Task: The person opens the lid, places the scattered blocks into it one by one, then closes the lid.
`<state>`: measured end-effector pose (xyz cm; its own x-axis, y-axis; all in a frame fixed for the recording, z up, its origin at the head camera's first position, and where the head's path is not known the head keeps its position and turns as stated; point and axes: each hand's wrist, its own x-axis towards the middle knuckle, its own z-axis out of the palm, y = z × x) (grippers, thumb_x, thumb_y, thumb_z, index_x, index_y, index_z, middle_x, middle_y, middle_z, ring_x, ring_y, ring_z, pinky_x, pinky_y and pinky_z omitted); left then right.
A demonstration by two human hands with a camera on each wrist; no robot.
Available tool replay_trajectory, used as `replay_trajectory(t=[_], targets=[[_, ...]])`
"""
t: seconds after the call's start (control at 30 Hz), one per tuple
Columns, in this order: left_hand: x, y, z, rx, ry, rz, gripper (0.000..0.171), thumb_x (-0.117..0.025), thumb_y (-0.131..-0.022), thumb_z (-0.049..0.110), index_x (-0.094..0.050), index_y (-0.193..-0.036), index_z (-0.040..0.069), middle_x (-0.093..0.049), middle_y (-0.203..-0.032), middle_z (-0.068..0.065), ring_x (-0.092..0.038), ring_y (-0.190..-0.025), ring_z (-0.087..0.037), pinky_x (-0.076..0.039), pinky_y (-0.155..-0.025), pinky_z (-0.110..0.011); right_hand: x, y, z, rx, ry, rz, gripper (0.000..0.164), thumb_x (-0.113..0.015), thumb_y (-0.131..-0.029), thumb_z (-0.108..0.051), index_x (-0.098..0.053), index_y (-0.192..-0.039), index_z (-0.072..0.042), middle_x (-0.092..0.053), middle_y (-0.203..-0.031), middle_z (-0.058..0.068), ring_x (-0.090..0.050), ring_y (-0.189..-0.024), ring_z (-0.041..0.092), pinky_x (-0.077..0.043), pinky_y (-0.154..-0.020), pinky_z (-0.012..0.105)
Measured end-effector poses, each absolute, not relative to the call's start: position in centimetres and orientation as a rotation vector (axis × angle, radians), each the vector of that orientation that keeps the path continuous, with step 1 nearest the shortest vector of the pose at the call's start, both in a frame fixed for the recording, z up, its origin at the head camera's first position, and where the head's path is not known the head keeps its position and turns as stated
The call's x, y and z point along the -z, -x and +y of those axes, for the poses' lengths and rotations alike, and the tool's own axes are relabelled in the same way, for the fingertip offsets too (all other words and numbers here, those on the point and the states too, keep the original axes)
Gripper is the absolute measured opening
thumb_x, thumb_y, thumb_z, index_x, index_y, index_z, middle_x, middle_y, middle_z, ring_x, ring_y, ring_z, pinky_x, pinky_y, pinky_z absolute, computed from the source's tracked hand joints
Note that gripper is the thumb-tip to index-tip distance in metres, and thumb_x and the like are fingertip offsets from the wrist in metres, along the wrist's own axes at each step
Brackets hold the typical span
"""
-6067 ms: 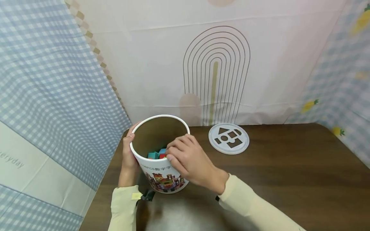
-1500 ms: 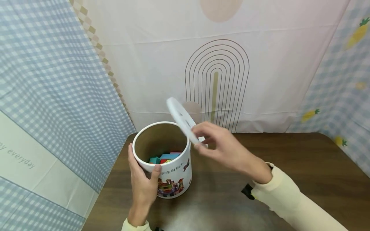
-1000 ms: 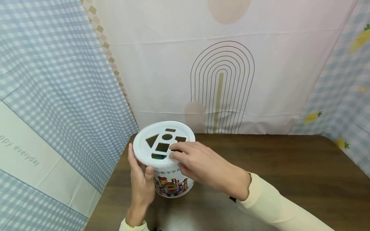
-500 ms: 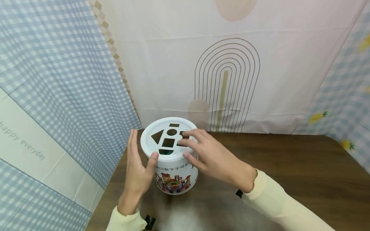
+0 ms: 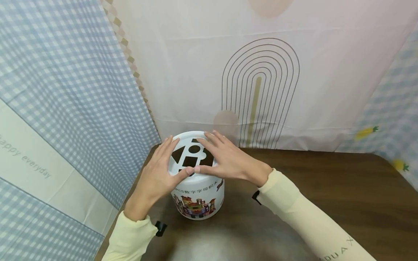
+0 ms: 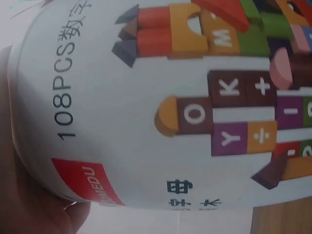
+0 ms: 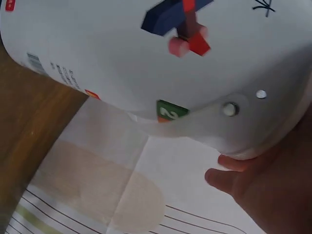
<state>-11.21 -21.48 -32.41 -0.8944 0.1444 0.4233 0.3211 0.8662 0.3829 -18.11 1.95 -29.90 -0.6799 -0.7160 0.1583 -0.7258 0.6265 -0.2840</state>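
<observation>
A white bucket (image 5: pixel 197 197) printed with building blocks and "108PCS" lettering stands upright on the table. Its white lid (image 5: pixel 201 178), cut with shaped holes, sits on top. Both hands lie on this lid with fingers spread toward its far edge. My left hand (image 5: pixel 156 175) covers the left side, and my right hand (image 5: pixel 230 159) covers the right; their thumbs meet near the front rim. In the left wrist view, the bucket wall (image 6: pixel 122 87) fills most of the picture. The right wrist view shows the right hand's fingers (image 7: pixel 225 179) at the rim. The blocks inside are hidden.
The dark wooden table (image 5: pixel 310 188) extends to the right. A white cloth (image 5: pixel 183 79) with a line-drawn arch hangs behind, and a blue checked cloth (image 5: pixel 81 90) hangs along the left edge, close to the left arm.
The right hand has lifted the lid from the table and set it over the open bucket. The left hand has since moved from the bucket's side up onto the lid, beside the right.
</observation>
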Motion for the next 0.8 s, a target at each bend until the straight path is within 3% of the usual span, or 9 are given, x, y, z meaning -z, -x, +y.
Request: replay_trajectory(t=[0.17, 0.37, 0.5, 0.57, 0.7, 0.8], targets=[[30.8, 10.6, -21.5, 0.534, 0.369, -2.698, 0.094, -0.053, -0.081, 0.074, -0.033, -0.154, 0.018, -0.024, -0.16, -0.005, -0.022, -0.146, -0.026, -0.029, -0.109, -0.056, 29.5, 17.4, 1.9, -0.468, -1.191, -2.81, 0.104, -0.027, -0.08, -0.087, -0.025, -0.157, -0.017, -0.007, -0.164, 0.004, -0.001, -0.149, 0.02, -0.012, -0.117, 0.043], [30.0, 9.6, -22.5, 0.462, 0.356, -2.668, 0.088, -0.056, -0.078, 0.075, -0.046, -0.147, 0.02, -0.031, -0.157, -0.009, -0.025, -0.144, -0.027, -0.037, -0.099, -0.063, 29.9, 16.5, 0.5, -0.495, -1.195, -2.704, 0.099, -0.027, -0.082, -0.085, -0.032, -0.155, -0.018, -0.009, -0.164, 0.004, -0.001, -0.149, 0.018, -0.011, -0.117, 0.043], [31.4, 10.0, -22.4, 0.506, 0.348, -2.583, 0.077, -0.056, -0.083, 0.067, -0.048, -0.144, 0.022, -0.032, -0.157, -0.009, -0.027, -0.144, -0.029, -0.041, -0.09, -0.066, 30.8, 16.6, 0.6, -0.612, -1.168, -2.683, 0.094, -0.027, -0.085, -0.081, -0.034, -0.154, -0.018, -0.01, -0.163, 0.002, -0.001, -0.149, 0.016, -0.016, -0.116, 0.05], [32.8, 10.0, -21.7, 0.626, 0.289, -2.486, 0.073, -0.056, -0.086, 0.058, -0.045, -0.147, 0.02, -0.03, -0.158, -0.008, -0.027, -0.143, -0.029, -0.04, -0.093, -0.066, 31.7, 16.9, 0.9, -0.829, -1.151, -2.677, 0.088, -0.032, -0.088, -0.077, -0.031, -0.155, -0.02, -0.01, -0.164, -0.001, -0.003, -0.149, 0.016, -0.019, -0.113, 0.055], [36.2, 9.1, -18.7, 1.083, 0.095, -2.16, 0.078, -0.062, -0.086, 0.037, -0.028, -0.155, 0.021, -0.029, -0.158, -0.003, -0.033, -0.141, -0.024, -0.034, -0.107, -0.053, 34.4, 18.1, 1.5, -1.6, -1.04, -2.512, 0.069, -0.042, -0.096, -0.058, -0.027, -0.156, -0.025, -0.025, -0.159, 0.001, -0.028, -0.142, 0.02, -0.03, -0.108, 0.055], [38.2, 8.3, -15.8, 1.381, -0.016, -1.893, 0.085, -0.065, -0.085, 0.025, -0.019, -0.157, 0.024, -0.029, -0.157, 0.0, -0.034, -0.139, -0.02, -0.027, -0.113, -0.042, 36.5, 19.2, 1.8, -2.097, -0.944, -2.251, 0.058, -0.036, -0.103, -0.047, -0.031, -0.153, -0.019, -0.04, -0.149, 0.008, -0.046, -0.129, 0.024, -0.037, -0.105, 0.049]])
